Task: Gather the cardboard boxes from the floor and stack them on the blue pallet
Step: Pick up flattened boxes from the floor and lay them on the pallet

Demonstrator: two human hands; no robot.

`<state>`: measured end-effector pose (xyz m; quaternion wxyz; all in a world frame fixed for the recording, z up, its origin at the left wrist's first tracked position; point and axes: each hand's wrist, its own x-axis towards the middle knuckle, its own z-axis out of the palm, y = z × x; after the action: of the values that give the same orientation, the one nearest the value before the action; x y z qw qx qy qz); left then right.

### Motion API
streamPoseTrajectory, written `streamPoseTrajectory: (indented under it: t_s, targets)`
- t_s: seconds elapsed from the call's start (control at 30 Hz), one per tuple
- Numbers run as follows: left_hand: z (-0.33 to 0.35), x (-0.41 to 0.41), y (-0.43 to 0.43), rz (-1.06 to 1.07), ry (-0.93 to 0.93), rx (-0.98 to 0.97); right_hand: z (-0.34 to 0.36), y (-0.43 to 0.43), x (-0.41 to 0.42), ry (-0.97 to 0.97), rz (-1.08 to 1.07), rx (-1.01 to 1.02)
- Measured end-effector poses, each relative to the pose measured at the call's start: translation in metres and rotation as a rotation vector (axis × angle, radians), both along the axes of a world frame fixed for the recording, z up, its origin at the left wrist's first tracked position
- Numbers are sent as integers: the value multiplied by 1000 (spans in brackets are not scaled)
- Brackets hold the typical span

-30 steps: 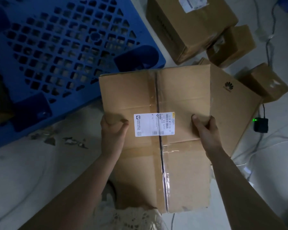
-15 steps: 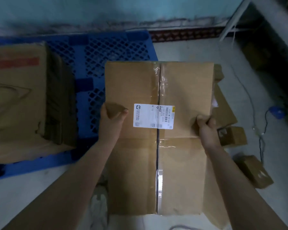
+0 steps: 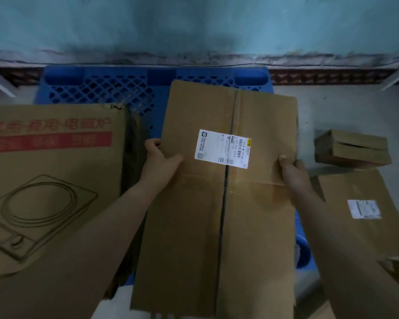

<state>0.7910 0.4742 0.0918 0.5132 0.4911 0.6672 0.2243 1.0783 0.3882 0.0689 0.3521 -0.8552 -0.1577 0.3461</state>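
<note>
I hold a tall brown cardboard box (image 3: 194, 215) with a white shipping label and a taped centre seam, in the middle of the view. My left hand (image 3: 158, 163) grips its left edge and my right hand (image 3: 291, 172) grips its right edge. The box hangs over the right half of the blue pallet (image 3: 115, 88), whose lattice top shows behind it. A large cardboard box (image 3: 48, 180) with red printing and a cooker drawing stands on the pallet's left half, close to my left arm.
On the floor at right lie a small cardboard box (image 3: 352, 147) and a larger labelled box (image 3: 366, 215). A teal wall (image 3: 194, 26) with a dark skirting runs right behind the pallet. Pale metal legs stand at both far corners.
I have turned from the floor boxes toward the wall, carrying the box over the pallet. The printed box on the pallet has come fully into view at left. Both grips are unchanged.
</note>
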Motion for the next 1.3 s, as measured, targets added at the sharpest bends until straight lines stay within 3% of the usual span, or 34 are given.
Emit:
streamPoseTrajectory:
  t_s: [0.23,0.37,0.73,1.03,1.2,1.3]
  targets:
    - [-84,-35,49,-22,92,-162,-90,65,-31,-65,163,-143]
    - [-119,-38,64,-11,147,-153,-127,95,-47,3,168,-187]
    - [-185,-30,44,-13,358,-211,-171,91,-57,94,295,-168]
    - [-183,-13,39,48,366,-198,-164,92,-58,204,229,-89]
    - [-141,24,65,161,117,-112,-133,94,-58,346,23,149]
    - [-104,48,74,87,67,6,-97,92,-50,340,15,256]
